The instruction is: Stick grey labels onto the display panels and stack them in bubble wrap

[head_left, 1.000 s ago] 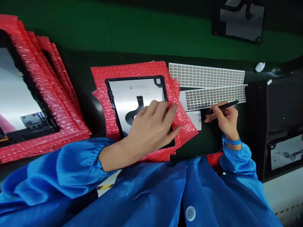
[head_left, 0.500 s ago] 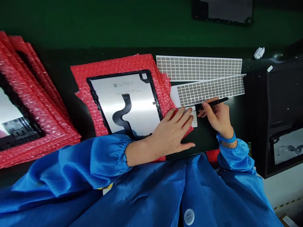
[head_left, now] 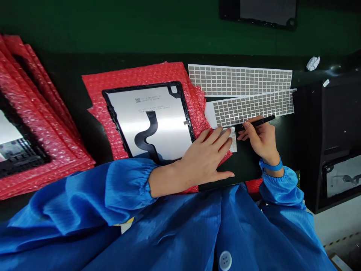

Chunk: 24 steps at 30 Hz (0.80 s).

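My left hand (head_left: 207, 156) lies flat with its fingers spread over the red bubble wrap (head_left: 194, 94) and part of a small paper sheet (head_left: 233, 141). My right hand (head_left: 261, 137) is closed round a black pen (head_left: 263, 120), just right of that sheet; the fingers partly hide the pen's lower end. Left of my left hand, a display panel (head_left: 172, 131) with a silvery back, black frame and curved black flex cable (head_left: 148, 135) rests on the bubble wrap. Two sheets of small grey stickers, an upper sticker sheet (head_left: 239, 81) and a lower sticker sheet (head_left: 254, 109), lie beyond my hands.
At left stands a stack of red bubble wrap (head_left: 67, 139) with another panel on it. A dark tray (head_left: 313, 150) at right holds a panel (head_left: 345, 177). Crumpled paper (head_left: 313, 63) and a dark-framed panel (head_left: 262, 13) lie on the green surface at the back.
The view has shifted slightly. Both hands keep nearly the same places, the left flat and the right still holding the pen.
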Tool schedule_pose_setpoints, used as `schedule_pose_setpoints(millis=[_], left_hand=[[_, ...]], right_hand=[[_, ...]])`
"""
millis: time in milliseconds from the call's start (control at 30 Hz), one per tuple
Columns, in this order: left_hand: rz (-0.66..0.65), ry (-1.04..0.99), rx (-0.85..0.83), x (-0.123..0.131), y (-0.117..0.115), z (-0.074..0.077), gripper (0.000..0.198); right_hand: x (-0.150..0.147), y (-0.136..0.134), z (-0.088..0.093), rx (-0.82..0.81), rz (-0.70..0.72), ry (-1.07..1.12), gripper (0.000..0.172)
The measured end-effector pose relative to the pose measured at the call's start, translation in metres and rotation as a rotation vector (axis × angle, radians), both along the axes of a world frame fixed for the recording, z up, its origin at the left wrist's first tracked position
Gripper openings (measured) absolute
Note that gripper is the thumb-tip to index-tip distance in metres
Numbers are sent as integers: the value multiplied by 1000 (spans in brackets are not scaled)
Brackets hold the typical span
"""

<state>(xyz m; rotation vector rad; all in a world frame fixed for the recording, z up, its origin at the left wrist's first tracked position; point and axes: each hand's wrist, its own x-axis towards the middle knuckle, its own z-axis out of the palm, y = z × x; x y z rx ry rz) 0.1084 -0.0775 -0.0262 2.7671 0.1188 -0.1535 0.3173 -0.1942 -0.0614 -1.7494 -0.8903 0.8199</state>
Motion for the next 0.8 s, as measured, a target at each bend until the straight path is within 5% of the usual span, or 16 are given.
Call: schedule_pose_setpoints(millis=[300,533,633,800], left_hand=[[-9,-28,-49,4,4,2,93],[55,-180,33,-47,11,44,48],[137,-82,90,-79,24,53,55],[176,185,175,-103,53,42,105]], right_hand=[[-2,6,9,18,-138,121,42],[-16,28,39,89,-159,111,34],[-39,60,57,113,-83,137,32],[-101,126,69,77,69,226,39]])
